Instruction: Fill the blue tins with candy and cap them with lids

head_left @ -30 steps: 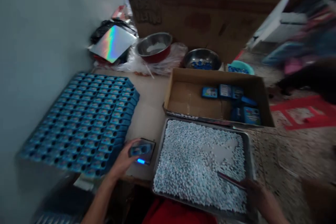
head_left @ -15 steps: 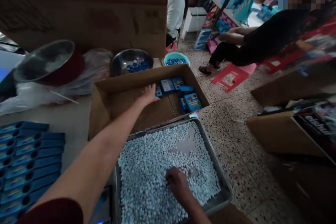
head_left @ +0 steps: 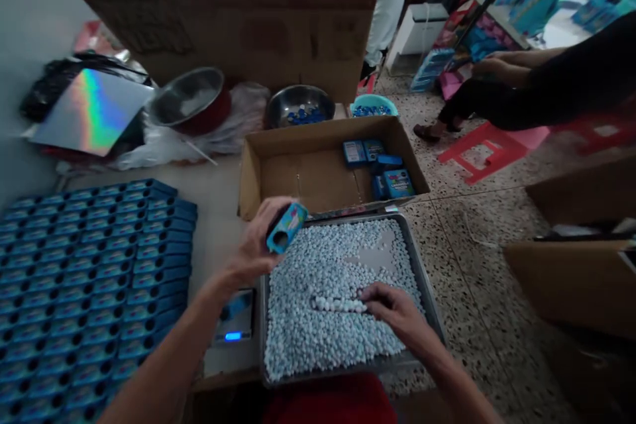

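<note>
Tray (head_left: 380,260) sits at the front, close to the wearer's red clothing (head_left: 328,404), probably so both hands reach it easily. Pellets (head_left: 308,291), pale blue-white, cover most of it; base shows through at far right. Scale (head_left: 232,336), display lit, is just left of it with a blue item (head_left: 236,305) on top, too blurred to identify.

Right hand (head_left: 395,310): fingers closed in a pinch on one end of a scoop (head_left: 340,310) heaped with pellets. Scoop lies low and roughly level in the tray, likely so the load doesn't roll off.

Left hand (head_left: 261,238): curled around a blue box (head_left: 294,217), open only to its width. Box is tilted by the tray's far left corner; height above it hard to judge. Grip leaves the round hole uncovered, facing the wearer.

Edges: far tray rim is tight against the carton (head_left: 298,179), no gap to work in. Box stack (head_left: 114,265) limits leftward swing; strip of table (head_left: 218,195) between stack and carton gives a lane. Right rim borders floor (head_left: 462,232), so right elbow has room.

Further: metal bowl (head_left: 325,101) behind carton, co-worker (head_left: 561,86) seated well apart.
</note>
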A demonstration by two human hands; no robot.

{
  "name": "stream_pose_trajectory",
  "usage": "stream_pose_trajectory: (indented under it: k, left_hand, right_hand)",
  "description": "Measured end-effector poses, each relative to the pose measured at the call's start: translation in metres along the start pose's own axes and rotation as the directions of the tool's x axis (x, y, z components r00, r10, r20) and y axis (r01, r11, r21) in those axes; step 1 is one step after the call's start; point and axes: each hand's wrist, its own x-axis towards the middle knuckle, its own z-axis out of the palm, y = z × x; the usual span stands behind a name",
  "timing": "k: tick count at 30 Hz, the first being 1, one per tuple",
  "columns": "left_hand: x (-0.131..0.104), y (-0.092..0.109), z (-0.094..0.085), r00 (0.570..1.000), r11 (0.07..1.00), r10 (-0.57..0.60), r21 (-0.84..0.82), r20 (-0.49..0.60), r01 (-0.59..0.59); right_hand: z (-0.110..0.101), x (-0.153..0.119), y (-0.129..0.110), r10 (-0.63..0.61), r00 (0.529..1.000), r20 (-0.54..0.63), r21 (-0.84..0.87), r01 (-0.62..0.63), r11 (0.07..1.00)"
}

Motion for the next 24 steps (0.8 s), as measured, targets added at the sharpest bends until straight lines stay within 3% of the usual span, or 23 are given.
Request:
stream_pose_trajectory:
  k: [3, 6, 10, 15, 17, 19, 22, 24]
  left_hand:
    - [-0.071, -0.009, 0.017, 0.985, 0.98, -0.169, -0.109, -0.034, 0.164]
    - [-0.106, -0.039, 0.048, 0.965, 0.967, -0.245, -0.091, -0.095, 0.237]
    - [-0.116, -0.069, 0.085, 0.973, 0.98, -0.185, 0.051, -0.142, 0.193]
    - [-0.116, -0.083, 0.106, 0.987, 0.996, -0.018, 0.082, -0.157, 0.031]
    - [-0.115, -0.091, 0.112, 0.986, 0.997, 0.036, 0.068, -0.16, -0.025]
    - [-0.114, -0.1, 0.118, 0.986, 0.997, 0.056, 0.054, -0.16, -0.048]
    - [-0.115, -0.115, 0.126, 0.992, 0.999, 0.037, 0.034, -0.124, -0.033]
    - [-0.119, -0.123, 0.13, 0.996, 1.0, 0.014, 0.026, -0.091, -0.011]
  right_hand:
    - [-0.01, -0.014, -0.043, -0.023, 1.0, 0.007, -0.06, 0.024, 0.998]
    - [-0.006, -0.015, -0.067, -0.033, 0.999, 0.019, -0.107, 0.035, 0.994]
    - [0.009, 0.004, -0.071, -0.074, 0.997, 0.032, -0.166, 0.079, 0.983]
    - [0.022, 0.027, -0.065, -0.183, 0.983, 0.007, -0.419, 0.169, 0.892]
    - [0.035, 0.029, -0.07, -0.265, 0.964, 0.026, -0.589, 0.229, 0.775]
    - [0.055, 0.031, -0.08, -0.312, 0.947, 0.08, -0.771, 0.258, 0.583]
    - [0.09, 0.035, -0.097, -0.218, 0.957, 0.191, -0.925, 0.25, 0.285]
    - [0.101, 0.035, -0.103, -0.167, 0.956, 0.24, -0.948, 0.268, 0.174]
